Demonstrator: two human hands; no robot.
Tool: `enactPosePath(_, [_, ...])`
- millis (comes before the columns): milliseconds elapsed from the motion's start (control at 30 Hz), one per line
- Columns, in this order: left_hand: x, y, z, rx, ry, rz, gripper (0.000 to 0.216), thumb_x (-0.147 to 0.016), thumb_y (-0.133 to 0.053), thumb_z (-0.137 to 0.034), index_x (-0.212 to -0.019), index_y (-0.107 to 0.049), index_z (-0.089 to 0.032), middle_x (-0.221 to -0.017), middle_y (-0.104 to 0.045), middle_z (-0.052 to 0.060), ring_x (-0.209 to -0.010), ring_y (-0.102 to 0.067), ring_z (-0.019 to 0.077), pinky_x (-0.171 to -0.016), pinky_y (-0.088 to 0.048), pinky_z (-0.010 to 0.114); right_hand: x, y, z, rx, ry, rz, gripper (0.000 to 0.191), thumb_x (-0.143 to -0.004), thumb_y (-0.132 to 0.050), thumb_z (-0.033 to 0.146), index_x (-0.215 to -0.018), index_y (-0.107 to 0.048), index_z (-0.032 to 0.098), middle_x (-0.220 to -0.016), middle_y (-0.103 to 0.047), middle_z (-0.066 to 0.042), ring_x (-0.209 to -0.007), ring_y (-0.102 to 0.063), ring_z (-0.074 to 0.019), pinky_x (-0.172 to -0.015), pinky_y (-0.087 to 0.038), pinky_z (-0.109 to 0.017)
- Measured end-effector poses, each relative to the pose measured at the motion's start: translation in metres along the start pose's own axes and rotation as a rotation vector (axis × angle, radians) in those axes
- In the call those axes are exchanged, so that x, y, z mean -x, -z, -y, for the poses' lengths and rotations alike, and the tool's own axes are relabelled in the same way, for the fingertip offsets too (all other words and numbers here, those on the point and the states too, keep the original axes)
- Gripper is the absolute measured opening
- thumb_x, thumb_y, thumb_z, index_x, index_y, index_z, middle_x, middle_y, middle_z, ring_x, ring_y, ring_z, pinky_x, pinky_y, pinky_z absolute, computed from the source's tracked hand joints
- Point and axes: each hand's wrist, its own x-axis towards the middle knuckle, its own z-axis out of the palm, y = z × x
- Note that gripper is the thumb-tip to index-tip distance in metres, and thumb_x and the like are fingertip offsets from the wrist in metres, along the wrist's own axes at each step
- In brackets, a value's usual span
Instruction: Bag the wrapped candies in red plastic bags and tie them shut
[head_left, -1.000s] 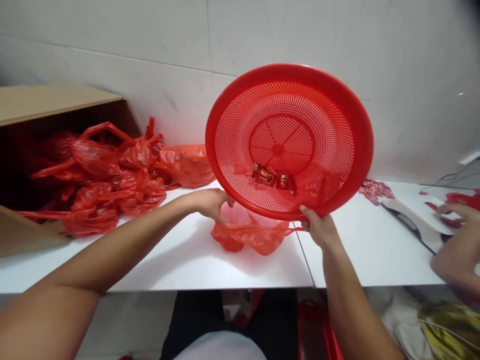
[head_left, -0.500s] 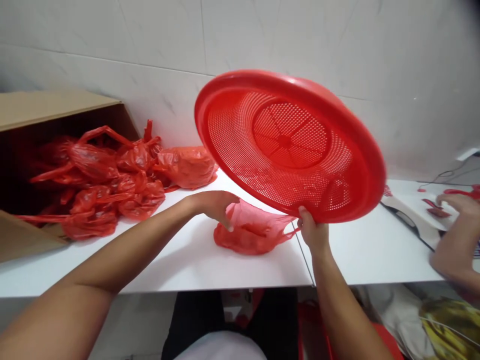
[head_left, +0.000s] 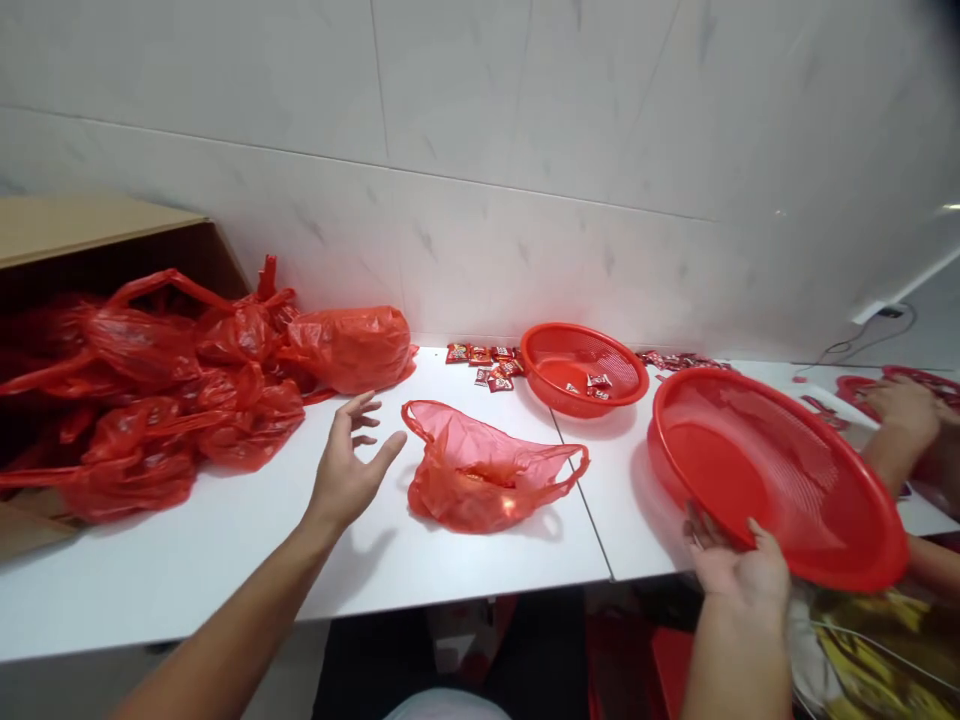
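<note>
My left hand (head_left: 351,470) is open over the white table, fingers spread, with nothing in it. To its right stands a red plastic bag (head_left: 480,490), its mouth open and its two handles spread apart; the contents are mostly hidden. At the right, my right hand (head_left: 739,565) is palm up at the near side of a large red plastic basket (head_left: 832,520), thumb at its rim and fingers partly behind it. This basket tilts toward me, and nothing lies inside it.
Filled red bags (head_left: 247,415) spill from a cardboard box (head_left: 97,225) at the left. By the wall, a smaller red basket (head_left: 536,365) holds a few small packets; more packets (head_left: 499,362) lie beside it. A co-worker's hand (head_left: 904,410) is at the far right.
The large basket has moved from above the bag down to the right with my right hand. My left hand has drawn back left from the bag, which now stands wider open.
</note>
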Motion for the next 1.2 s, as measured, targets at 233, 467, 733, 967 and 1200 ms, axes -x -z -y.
enactPosePath(233, [-0.010, -0.028, 0.003, 0.101, 0.192, 0.206, 0.045, -0.083, -0.075, -0.056, -0.104, -0.063, -0.018, -0.102, -0.071, 0.008, -0.093, -0.067, 0.0219, -0.084, -0.052, 0.036, -0.028, -0.001, -0.009, 0.065, -0.011, -0.033, 0.020, -0.095, -0.048, 0.040, -0.098, -0.059, 0.024, -0.098, -0.071, -0.007, -0.086, -0.075, -0.0207, -0.081, -0.059, -0.043])
enactPosePath(467, [-0.022, -0.020, -0.023, 0.225, 0.154, 0.312, 0.033, -0.082, -0.077, -0.048, -0.080, -0.060, -0.019, -0.079, -0.066, 0.000, -0.076, -0.062, 0.0165, -0.075, -0.050, 0.030, 0.032, -0.020, -0.064, 0.284, 0.109, 0.040, 0.064, -0.084, -0.040, 0.081, -0.111, -0.059, 0.026, -0.127, -0.068, -0.015, -0.117, -0.068, -0.0320, -0.096, -0.054, -0.053])
enactPosePath(733, [-0.042, -0.010, -0.052, 0.210, 0.089, 0.257, 0.031, -0.079, -0.081, -0.043, -0.081, -0.064, -0.018, -0.079, -0.069, 0.001, -0.074, -0.066, 0.0157, -0.071, -0.053, 0.028, 0.127, -0.129, -0.084, 0.872, 0.947, 0.556, 0.033, -0.082, -0.074, 0.048, -0.063, -0.067, 0.022, -0.125, -0.071, -0.015, -0.135, -0.050, -0.0385, -0.119, -0.031, -0.058])
enactPosePath(967, [-0.062, 0.009, -0.109, 0.162, -0.147, 0.132, 0.018, -0.081, -0.078, -0.032, -0.087, -0.070, -0.018, -0.084, -0.073, 0.003, -0.078, -0.069, 0.0174, -0.074, -0.057, 0.030, 0.167, -0.186, -0.050, 0.232, 0.577, 1.203, 0.021, -0.093, -0.068, 0.043, -0.107, -0.065, 0.028, -0.109, -0.075, -0.005, -0.097, -0.071, -0.0216, -0.092, -0.055, -0.042])
enactPosePath(1200, [-0.044, -0.006, -0.142, -0.032, -0.465, 0.441, 0.012, -0.083, -0.080, -0.034, -0.085, -0.080, -0.022, -0.105, -0.069, 0.006, -0.100, -0.067, 0.0210, -0.092, -0.054, 0.035, 0.217, -0.212, -0.082, 0.761, 0.579, 1.479, 0.034, -0.081, -0.080, 0.036, -0.111, -0.068, 0.024, -0.079, -0.062, 0.003, -0.068, -0.055, -0.0133, -0.061, -0.046, -0.026])
